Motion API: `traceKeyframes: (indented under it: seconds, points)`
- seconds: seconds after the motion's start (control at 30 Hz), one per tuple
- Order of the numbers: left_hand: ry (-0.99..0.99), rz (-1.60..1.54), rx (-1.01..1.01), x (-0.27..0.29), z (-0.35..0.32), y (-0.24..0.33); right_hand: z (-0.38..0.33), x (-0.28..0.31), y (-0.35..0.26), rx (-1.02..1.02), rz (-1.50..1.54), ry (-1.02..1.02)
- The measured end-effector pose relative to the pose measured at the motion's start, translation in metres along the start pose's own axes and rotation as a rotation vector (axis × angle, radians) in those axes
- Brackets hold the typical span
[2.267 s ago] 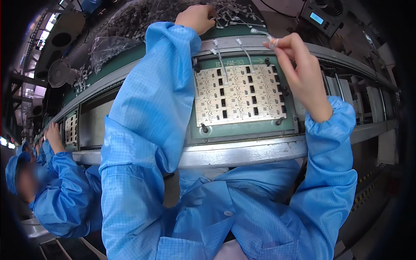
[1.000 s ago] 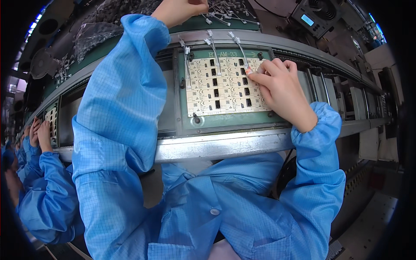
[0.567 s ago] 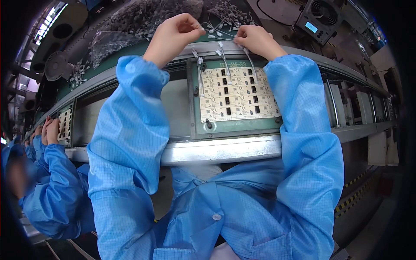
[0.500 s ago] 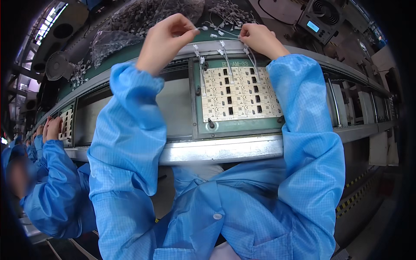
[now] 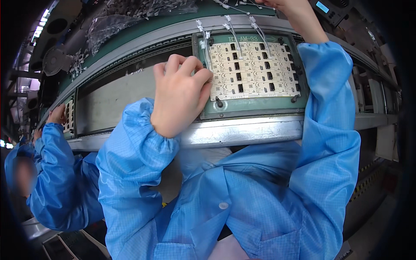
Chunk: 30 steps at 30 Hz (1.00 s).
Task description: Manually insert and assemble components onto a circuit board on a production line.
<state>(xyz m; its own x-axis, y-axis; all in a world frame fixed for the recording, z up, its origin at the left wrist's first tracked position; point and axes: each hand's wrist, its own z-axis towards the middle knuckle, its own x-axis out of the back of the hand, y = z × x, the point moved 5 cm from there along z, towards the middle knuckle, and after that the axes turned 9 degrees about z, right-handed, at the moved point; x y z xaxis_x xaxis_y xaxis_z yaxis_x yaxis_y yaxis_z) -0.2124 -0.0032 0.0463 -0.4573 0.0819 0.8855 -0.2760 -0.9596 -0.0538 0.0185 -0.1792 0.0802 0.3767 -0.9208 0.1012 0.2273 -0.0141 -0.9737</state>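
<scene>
Board panel: cream circuit panel [image 5: 253, 71] with dark blocks in columns, lying in the green tray [image 5: 255, 105] between far rail [image 5: 214, 28] and near rail [image 5: 242, 130].
Left hand: my left hand [image 5: 180, 93] is at the tray's left edge, back up, fingers bent; tips reach the panel's left side. Whether they pinch anything I cannot tell.
Right hand: my right hand [image 5: 297, 11] is past the tray's far right corner, beyond the far rail, partly cut off above; finger state cannot be told.
Cables on panel: left cable [image 5: 205, 47] runs along the panel's left edge near my left fingers; middle cable [image 5: 235, 37] and right cable [image 5: 261, 34] cross the tray's far edge, plugs over the far rail.
Spare cables: loose cables [image 5: 232, 6] and a clear bag [image 5: 106, 30] lie on the green surface [image 5: 203, 9] beyond the rail.
Progress: my judgement, three cables placed on the far rows; the nearer rows show none, so those look left.
</scene>
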Motion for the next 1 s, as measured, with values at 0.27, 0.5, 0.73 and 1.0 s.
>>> traceKeyframes:
  seconds: [0.27,0.5,0.73,1.0]
  points:
    - [-0.058,0.084,-0.094,0.0,0.016,0.009,-0.039,0.014,-0.007,-0.132,0.425,-0.015]
    - [-0.029,0.139,-0.094,-0.001,0.013,0.011,-0.047,0.012,-0.003,-0.201,0.308,-0.069]
    - [-0.04,0.026,-0.049,-0.004,0.014,0.004,-0.064,-0.016,-0.008,-0.276,0.1,-0.181]
    - [0.03,0.059,-0.078,-0.003,0.009,0.014,-0.06,-0.003,0.005,0.192,-0.683,0.001]
